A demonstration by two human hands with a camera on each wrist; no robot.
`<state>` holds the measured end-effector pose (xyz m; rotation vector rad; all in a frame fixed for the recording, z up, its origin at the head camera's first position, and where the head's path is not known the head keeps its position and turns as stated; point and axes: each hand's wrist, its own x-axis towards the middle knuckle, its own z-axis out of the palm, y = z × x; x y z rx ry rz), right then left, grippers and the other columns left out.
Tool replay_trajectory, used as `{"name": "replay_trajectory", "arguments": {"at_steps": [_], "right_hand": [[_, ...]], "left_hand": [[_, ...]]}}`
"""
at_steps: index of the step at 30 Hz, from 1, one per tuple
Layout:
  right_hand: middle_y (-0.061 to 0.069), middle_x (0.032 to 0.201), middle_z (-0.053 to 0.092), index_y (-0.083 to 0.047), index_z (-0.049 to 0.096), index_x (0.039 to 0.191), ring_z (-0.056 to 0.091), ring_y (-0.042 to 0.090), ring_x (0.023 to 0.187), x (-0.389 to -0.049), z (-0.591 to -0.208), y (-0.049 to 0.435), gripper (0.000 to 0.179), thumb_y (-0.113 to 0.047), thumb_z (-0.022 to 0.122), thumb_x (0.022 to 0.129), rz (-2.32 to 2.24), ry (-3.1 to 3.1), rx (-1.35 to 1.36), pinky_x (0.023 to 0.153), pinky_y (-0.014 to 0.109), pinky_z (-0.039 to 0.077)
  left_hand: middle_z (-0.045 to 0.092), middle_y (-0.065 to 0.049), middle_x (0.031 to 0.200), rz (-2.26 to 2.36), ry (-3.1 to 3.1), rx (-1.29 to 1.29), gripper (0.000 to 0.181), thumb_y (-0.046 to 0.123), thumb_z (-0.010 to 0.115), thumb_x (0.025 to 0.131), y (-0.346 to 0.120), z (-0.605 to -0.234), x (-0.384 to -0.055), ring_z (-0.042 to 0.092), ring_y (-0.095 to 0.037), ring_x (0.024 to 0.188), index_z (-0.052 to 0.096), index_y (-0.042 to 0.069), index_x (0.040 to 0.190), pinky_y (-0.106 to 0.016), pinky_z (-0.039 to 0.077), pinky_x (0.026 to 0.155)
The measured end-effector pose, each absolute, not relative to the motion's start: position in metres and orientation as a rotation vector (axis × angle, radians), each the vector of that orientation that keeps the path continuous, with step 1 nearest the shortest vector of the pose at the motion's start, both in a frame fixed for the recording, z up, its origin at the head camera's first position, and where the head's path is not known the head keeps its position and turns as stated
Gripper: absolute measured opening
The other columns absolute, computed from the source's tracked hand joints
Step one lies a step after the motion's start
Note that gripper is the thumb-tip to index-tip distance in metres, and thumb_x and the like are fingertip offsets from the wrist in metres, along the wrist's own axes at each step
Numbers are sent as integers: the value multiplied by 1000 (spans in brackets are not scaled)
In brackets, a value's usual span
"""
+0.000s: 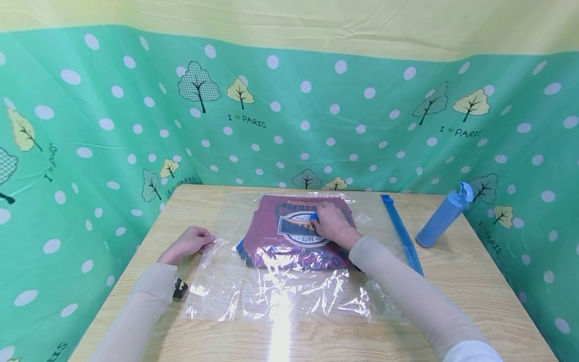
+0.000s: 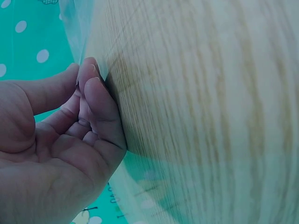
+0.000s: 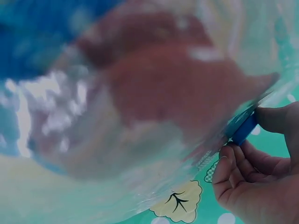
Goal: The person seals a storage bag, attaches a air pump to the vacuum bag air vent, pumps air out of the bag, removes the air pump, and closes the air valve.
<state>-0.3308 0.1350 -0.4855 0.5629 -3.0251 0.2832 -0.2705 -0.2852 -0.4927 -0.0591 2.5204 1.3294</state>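
Note:
A large clear plastic bag (image 1: 212,296) lies flat on the table with a folded maroon printed shirt (image 1: 269,218) inside. Some blue cloth (image 1: 242,250) peeks out under the shirt's left side. With thumb and fingertips my left hand (image 1: 192,241) pinches the bag's left edge; the left wrist view shows the thin film (image 2: 80,44) rising from those fingertips. My right hand (image 1: 333,224) is over the shirt and pinches a small blue valve cap (image 3: 245,129) on the bag's surface. Part of the shirt's print is hidden by that hand.
A blue hand pump (image 1: 441,218) stands tilted at the table's right side. Between it and the shirt runs a blue zip strip (image 1: 402,231), partly behind my right forearm. A small black object (image 1: 180,288) sits by my left wrist. Patterned green cloth (image 1: 312,115) hangs around the table.

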Motion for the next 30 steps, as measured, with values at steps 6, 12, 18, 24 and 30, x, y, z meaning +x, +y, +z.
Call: {"name": "replay_trajectory", "arguments": {"at_steps": [6,12,18,24,30], "right_hand": [[22,118,63,8,64,123,61,39,111,-330,-486,135,36,-17,69,98,294,-2998,643,94,54,55],[21,122,60,8,58,134,59,36,113,-331,-488,134,57,-39,67,102,176,-3044,575,98,53,53],[22,123,64,7,63,128,63,38,114,-332,-488,136,53,-39,69,103,169,-3025,561,99,53,53],[21,120,64,5,64,125,63,38,112,-333,-486,136,38,-23,71,101,220,-3016,652,95,53,55],[22,131,59,6,57,138,57,39,121,-329,-481,135,48,-20,68,99,228,-3066,661,102,55,51]], "left_hand": [[59,-3,78,1326,2521,-62,21,5,60,105,-286,-494,-271,54,-14,71,64,-1,86,-23,48,61],[61,-4,80,1320,2522,-55,19,6,60,105,-288,-495,-272,55,-14,71,67,-2,88,-23,49,62],[60,-3,79,1317,2526,-68,20,5,59,104,-288,-497,-275,54,-14,71,66,0,86,-23,49,62],[61,-4,80,1306,2531,-66,20,5,59,105,-287,-497,-275,55,-14,71,65,0,87,-23,50,62],[60,-4,79,1301,2534,-53,20,6,60,105,-287,-495,-273,54,-15,71,65,0,86,-24,49,62]]}}
